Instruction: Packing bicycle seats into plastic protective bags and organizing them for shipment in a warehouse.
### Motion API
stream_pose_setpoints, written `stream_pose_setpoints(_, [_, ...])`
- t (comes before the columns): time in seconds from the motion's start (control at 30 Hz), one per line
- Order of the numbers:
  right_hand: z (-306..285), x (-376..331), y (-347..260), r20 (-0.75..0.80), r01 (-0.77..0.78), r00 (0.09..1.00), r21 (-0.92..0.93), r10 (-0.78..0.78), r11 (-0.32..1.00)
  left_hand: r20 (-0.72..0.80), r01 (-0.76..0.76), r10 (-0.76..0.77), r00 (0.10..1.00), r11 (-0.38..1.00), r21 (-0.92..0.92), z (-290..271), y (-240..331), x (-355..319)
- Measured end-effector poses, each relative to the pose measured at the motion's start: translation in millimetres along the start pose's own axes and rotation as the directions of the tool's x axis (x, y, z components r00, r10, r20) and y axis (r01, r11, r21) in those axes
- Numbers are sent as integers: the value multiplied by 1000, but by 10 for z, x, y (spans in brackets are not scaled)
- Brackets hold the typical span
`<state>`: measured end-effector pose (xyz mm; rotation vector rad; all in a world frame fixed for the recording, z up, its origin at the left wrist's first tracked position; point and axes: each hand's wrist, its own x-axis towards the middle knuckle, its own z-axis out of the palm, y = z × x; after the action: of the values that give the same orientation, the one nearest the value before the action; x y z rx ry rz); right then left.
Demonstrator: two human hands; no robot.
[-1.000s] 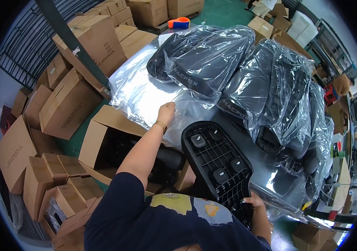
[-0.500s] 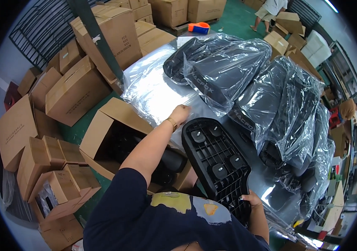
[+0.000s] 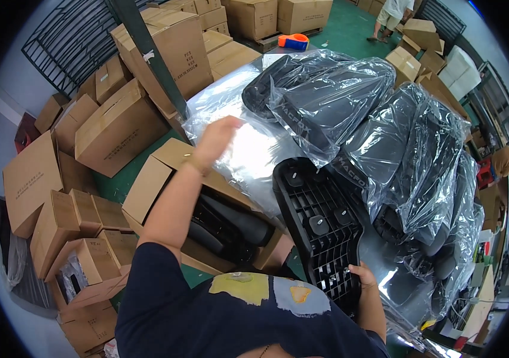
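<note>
My right hand [image 3: 362,276] grips the edge of a black seat [image 3: 320,221], its fingers wrapped round the lower right side. The seat is tilted with its ribbed plastic underside facing me; round pads and small metal bolts show on it. Above a stack of clear plastic bags [image 3: 253,152] on the table, my left hand [image 3: 221,140] is smeared by motion. Whether its fingers hold anything cannot be made out. Several black seats wrapped in clear plastic [image 3: 332,89] lie beyond and to the right of the bare one.
An open carton [image 3: 150,197] with black seats inside stands left of the table. Stacked cartons [image 3: 117,131] fill the left side, beside a dark green post [image 3: 153,59]. An orange and blue tape dispenser [image 3: 294,42] sits at the table's far edge. Another person [image 3: 390,15] stands far back.
My left hand has moved left and up, away from the seat and over the plastic bags. My right hand keeps its grip on the seat, which has shifted slightly. The view has turned a little.
</note>
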<state>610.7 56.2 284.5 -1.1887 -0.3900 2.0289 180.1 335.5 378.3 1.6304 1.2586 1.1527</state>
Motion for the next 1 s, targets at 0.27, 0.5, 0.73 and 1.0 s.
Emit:
stream_pose_setpoints(0.27, [199,-75,-216,-24,38,999,-178,-43,983,-651,-419,-186,736,630,-653,-2023,79,-816])
stream_pose_setpoints(0.5, [421,368,-729,149,130,987,-519,-60,845,-824,-484,-63,563,783,-391,-2223,180,-1424])
stream_pose_setpoints(0.73, [373,927,-1053,128,83,992,-652,2,753,-578,-591,239,780,586,-555,-3415,698,-2434])
stream_pose_setpoints(1.0, [37,1232,-986,-3,190,929,-854,-369,485,-613,-191,-231,755,818,-543,-2511,302,-2726])
